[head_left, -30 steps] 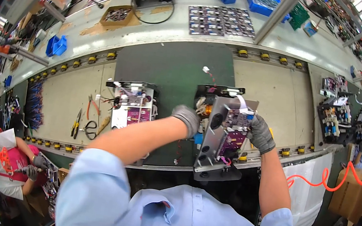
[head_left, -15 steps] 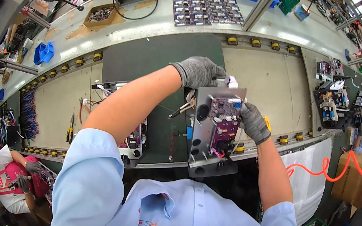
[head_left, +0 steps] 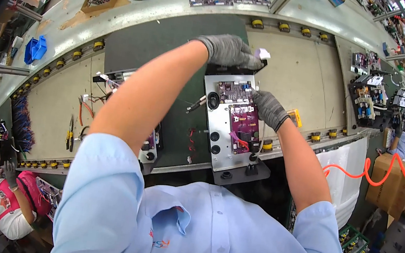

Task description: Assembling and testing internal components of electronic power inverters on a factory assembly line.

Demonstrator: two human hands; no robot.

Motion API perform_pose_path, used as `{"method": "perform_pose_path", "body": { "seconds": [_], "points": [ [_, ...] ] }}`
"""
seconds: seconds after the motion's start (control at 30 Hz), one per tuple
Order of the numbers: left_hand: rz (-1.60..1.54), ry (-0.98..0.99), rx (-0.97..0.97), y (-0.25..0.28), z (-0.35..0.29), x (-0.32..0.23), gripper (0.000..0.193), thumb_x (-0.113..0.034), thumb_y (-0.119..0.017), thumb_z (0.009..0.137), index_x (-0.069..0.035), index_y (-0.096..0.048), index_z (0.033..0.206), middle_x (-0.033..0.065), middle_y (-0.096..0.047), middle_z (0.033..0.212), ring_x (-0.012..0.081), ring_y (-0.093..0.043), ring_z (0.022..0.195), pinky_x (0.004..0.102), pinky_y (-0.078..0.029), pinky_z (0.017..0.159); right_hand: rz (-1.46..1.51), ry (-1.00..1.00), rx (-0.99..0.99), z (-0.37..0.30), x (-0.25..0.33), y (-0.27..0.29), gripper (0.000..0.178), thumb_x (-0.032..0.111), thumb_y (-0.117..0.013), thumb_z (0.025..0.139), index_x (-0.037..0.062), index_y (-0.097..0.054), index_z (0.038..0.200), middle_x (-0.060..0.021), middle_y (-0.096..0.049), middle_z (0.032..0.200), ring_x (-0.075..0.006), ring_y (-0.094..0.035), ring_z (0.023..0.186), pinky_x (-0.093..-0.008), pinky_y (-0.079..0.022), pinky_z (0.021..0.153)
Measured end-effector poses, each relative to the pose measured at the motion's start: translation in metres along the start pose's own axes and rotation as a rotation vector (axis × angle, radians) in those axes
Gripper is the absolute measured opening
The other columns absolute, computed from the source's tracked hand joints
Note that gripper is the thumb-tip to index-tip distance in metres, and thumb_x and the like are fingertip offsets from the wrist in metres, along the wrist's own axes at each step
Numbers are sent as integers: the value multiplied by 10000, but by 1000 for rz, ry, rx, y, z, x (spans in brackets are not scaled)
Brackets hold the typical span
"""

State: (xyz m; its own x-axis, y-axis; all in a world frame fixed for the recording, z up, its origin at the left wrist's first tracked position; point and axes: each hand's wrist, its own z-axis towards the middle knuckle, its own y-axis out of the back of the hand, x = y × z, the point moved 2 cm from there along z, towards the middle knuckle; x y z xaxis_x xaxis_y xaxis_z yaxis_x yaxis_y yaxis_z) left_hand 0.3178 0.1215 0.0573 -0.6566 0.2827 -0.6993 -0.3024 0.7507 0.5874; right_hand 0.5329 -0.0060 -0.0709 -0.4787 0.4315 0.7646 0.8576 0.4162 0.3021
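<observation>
A silver metal chassis (head_left: 220, 124) lies face up in front of me, with purple circuit boards (head_left: 244, 123) mounted on it and black plates at its far and near ends. My left hand (head_left: 227, 51), in a grey glove, grips the black end plate (head_left: 231, 70) at the far end. A white plastic part (head_left: 262, 54) shows beside its fingertips. My right hand (head_left: 270, 110), gloved too, is closed on the chassis's right edge, its fingertips partly hidden. Left of the chassis, dark-tipped leads (head_left: 196, 104) stick out. A second unit (head_left: 150, 145) is mostly behind my left forearm.
Pliers with orange handles (head_left: 86, 106) and yellow-handled cutters (head_left: 71, 135) lie on the left, near bundled wires (head_left: 23, 122). A yellow object (head_left: 295, 117) is beside my right wrist. Assembled units (head_left: 369, 101) stand at right, near a coiled orange hose (head_left: 366, 175). A co-worker (head_left: 15, 204) is at lower left.
The chassis has tipped from a steep tilt to lying flatter, boards facing up. My left hand has shifted along its far end; the right keeps its edge. The whole view has shifted slightly.
</observation>
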Motion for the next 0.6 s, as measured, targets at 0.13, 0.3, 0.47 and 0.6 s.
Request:
{"method": "perform_pose_path", "body": {
  "seconds": [0.13,0.3,0.47,0.6],
  "points": [
    [-94,18,-33,-15,-12,2,659,-663,-610,880,-118,-701,1239,166,-707,1150,302,-656,1064,421,-472,986,95,-222,-41,-2,18,-6,425,439,-519,1041,39,-657,997,7,-559,661,-99,-485,552,-289,-426,489],
    [-124,-16,-30,-15,-11,9,688,-663,-598,892,-115,-664,1302,163,-686,1224,315,-639,1145,430,-457,1025,394,-188,-124,-1,12,-4,403,435,-547,1028,49,-662,1034,-8,-600,723,-104,-520,587,-292,-455,518],
    [-101,-53,-62,-24,-24,11,664,-653,-562,917,-112,-671,1286,171,-687,1225,337,-632,1162,432,-456,1028,-31,60,-23,2,23,0,324,358,-560,1028,52,-665,1047,-15,-644,805,-102,-572,673,-300,-497,600],
    [250,-22,-268,-23,-42,-18,521,-545,-622,925,-161,-670,1274,169,-662,1235,350,-620,1149,442,-464,1021,439,-201,-24,-2,24,-3,345,384,-597,1008,50,-673,1051,-3,-642,800,-107,-557,648,-288,-468,547]
  ]
}}
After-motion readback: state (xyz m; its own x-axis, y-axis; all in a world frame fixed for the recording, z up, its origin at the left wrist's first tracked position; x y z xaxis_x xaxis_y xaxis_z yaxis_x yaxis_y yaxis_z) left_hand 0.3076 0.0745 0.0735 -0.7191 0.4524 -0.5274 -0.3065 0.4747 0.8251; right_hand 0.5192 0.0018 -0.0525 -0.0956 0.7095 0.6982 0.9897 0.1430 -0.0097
